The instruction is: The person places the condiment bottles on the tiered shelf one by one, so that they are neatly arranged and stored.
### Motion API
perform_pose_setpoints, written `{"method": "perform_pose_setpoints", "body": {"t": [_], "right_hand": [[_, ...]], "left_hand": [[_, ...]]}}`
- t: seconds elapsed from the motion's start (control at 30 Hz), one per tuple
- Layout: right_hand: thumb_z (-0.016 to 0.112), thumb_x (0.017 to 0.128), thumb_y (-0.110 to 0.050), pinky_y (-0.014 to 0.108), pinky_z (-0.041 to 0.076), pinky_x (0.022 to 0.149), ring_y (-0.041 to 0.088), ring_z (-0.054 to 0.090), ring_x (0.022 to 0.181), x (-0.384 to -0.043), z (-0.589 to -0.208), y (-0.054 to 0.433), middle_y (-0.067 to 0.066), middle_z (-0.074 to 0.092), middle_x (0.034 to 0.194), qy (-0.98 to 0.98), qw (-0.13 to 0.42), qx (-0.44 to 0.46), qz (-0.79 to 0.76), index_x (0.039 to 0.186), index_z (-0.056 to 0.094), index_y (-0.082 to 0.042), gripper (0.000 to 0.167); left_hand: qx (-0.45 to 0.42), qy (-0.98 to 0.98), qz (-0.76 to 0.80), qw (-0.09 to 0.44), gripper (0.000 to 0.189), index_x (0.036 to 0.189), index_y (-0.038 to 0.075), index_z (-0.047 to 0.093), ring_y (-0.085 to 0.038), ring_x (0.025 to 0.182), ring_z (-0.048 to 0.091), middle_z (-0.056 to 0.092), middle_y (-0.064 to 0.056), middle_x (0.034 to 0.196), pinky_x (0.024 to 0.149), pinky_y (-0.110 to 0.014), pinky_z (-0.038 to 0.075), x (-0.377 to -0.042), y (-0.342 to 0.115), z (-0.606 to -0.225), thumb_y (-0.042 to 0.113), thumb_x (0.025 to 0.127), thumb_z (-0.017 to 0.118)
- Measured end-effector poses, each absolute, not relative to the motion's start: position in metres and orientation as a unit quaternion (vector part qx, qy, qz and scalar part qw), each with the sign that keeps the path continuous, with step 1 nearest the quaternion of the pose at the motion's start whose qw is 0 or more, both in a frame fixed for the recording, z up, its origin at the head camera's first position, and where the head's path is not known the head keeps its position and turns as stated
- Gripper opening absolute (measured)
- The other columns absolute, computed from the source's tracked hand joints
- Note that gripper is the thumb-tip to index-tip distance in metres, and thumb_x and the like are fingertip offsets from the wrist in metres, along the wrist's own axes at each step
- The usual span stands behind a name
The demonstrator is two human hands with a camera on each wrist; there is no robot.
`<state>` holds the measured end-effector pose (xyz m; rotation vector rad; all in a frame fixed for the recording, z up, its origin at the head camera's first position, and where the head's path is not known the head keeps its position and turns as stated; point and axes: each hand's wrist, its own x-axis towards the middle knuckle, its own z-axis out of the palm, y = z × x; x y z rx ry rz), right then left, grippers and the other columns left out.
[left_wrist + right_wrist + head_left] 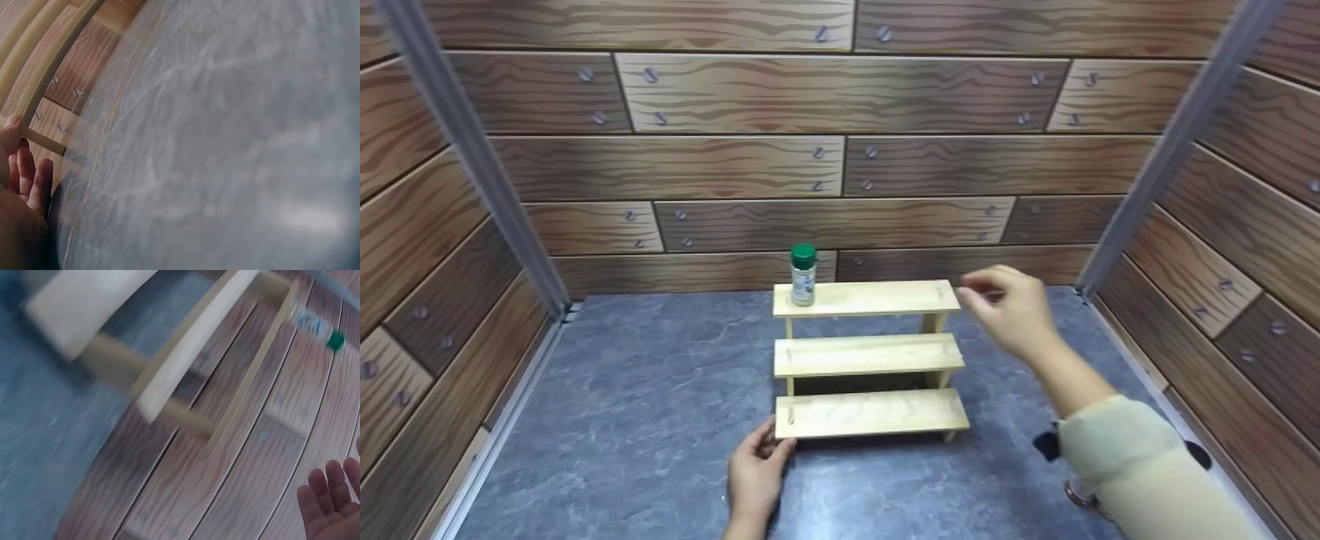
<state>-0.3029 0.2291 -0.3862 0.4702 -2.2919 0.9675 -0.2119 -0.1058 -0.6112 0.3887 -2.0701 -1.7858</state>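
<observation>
Green-capped shaker bottle (803, 277) stands atop a three-tier wooden riser (877, 355), left end, apparently placed; the two lower steps hold nothing yet. The left hand (756, 472) grips the riser's front-left corner; the right hand (1011, 309), loosely bent, hovers empty beside the top.

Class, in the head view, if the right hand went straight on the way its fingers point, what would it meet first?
The right hand would probably meet the right end of the top shelf first; depth is unclear, so it might pass above it toward the green-capped bottle.
</observation>
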Motion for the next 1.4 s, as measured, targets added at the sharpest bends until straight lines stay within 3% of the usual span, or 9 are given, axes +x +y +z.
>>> {"method": "perform_pose_setpoints", "body": {"t": [0.27,0.4,0.6,0.73,0.87,0.93,1.13,1.23,1.4], "right_hand": [[0.083,0.089,0.003,0.009,0.052,0.075,-0.003,0.064,0.084,-0.281,-0.395,0.278,0.016,0.076,0.096,-0.857,0.338,0.144,0.361,0.103,0.080,0.003,0.015],[0.083,0.091,-0.001,0.006,0.047,0.072,-0.007,0.061,0.080,-0.269,-0.404,0.294,0.015,0.077,0.095,-0.861,0.347,0.139,0.344,0.104,0.081,0.003,0.014],[0.085,0.089,-0.003,0.009,0.045,0.064,0.003,0.060,0.070,-0.243,-0.427,0.325,0.011,0.075,0.085,-0.885,0.341,0.110,0.298,0.100,0.081,0.002,0.014],[0.085,0.091,-0.014,0.019,0.048,0.057,0.006,0.059,0.067,-0.219,-0.443,0.346,0.009,0.075,0.087,-0.917,0.285,0.080,0.267,0.106,0.080,0.002,0.022],[0.090,0.085,-0.017,0.031,0.052,0.057,0.010,0.063,0.068,-0.192,-0.461,0.366,0.009,0.077,0.089,-0.933,0.283,0.069,0.213,0.105,0.081,-0.001,0.028],[0.092,0.083,-0.019,0.040,0.057,0.060,0.019,0.067,0.070,-0.180,-0.469,0.374,0.013,0.077,0.091,-0.939,0.279,0.061,0.191,0.105,0.080,-0.001,0.031],[0.088,0.087,-0.037,0.060,0.059,0.075,0.044,0.071,0.093,-0.152,-0.485,0.388,0.029,0.071,0.115,-0.982,0.118,0.015,0.149,0.120,0.072,0.008,0.058],[0.088,0.086,-0.040,0.063,0.057,0.080,0.049,0.068,0.101,-0.151,-0.491,0.391,0.032,0.069,0.120,-0.990,0.060,0.007,0.128,0.122,0.071,0.009,0.063],[0.088,0.086,-0.040,0.063,0.056,0.080,0.048,0.069,0.099,-0.155,-0.499,0.394,0.030,0.070,0.117,-0.991,0.000,-0.009,0.132,0.124,0.070,0.009,0.065]], "left_hand": [[0.140,-0.717,-0.653,0.198,0.050,0.131,-0.010,0.068,-0.012,0.075,0.066,0.077,-0.017,0.100,0.061,-0.020,0.054,-0.214,-0.129,-0.600,-0.005,0.084,0.085],[0.143,-0.716,-0.651,0.210,0.050,0.132,-0.010,0.067,-0.011,0.073,0.066,0.076,-0.018,0.101,0.058,-0.021,0.054,-0.216,-0.139,-0.593,-0.006,0.085,0.084],[0.163,-0.721,-0.647,0.187,0.051,0.134,-0.011,0.066,-0.012,0.071,0.065,0.076,-0.017,0.100,0.055,-0.023,0.053,-0.211,-0.138,-0.596,-0.006,0.087,0.083],[0.168,-0.720,-0.648,0.184,0.051,0.133,-0.010,0.066,-0.014,0.070,0.065,0.076,-0.017,0.099,0.054,-0.023,0.053,-0.209,-0.131,-0.600,-0.007,0.086,0.083],[0.154,-0.724,-0.649,0.178,0.051,0.133,-0.010,0.067,-0.014,0.071,0.066,0.076,-0.015,0.097,0.055,-0.023,0.053,-0.210,-0.121,-0.602,-0.006,0.085,0.084],[0.151,-0.726,-0.648,0.173,0.051,0.133,-0.010,0.067,-0.014,0.071,0.066,0.075,-0.014,0.096,0.055,-0.024,0.054,-0.211,-0.115,-0.604,-0.005,0.085,0.084],[0.159,-0.734,-0.638,0.168,0.050,0.131,-0.009,0.069,-0.015,0.072,0.066,0.076,-0.013,0.097,0.056,-0.024,0.053,-0.213,-0.103,-0.605,-0.005,0.084,0.085],[0.160,-0.735,-0.639,0.162,0.051,0.131,-0.009,0.068,-0.016,0.073,0.065,0.075,-0.013,0.096,0.056,-0.024,0.053,-0.213,-0.102,-0.604,-0.004,0.084,0.085],[0.170,-0.734,-0.639,0.156,0.051,0.132,-0.010,0.068,-0.017,0.072,0.064,0.073,-0.010,0.092,0.056,-0.024,0.052,-0.213,-0.103,-0.605,-0.004,0.084,0.085]]}}
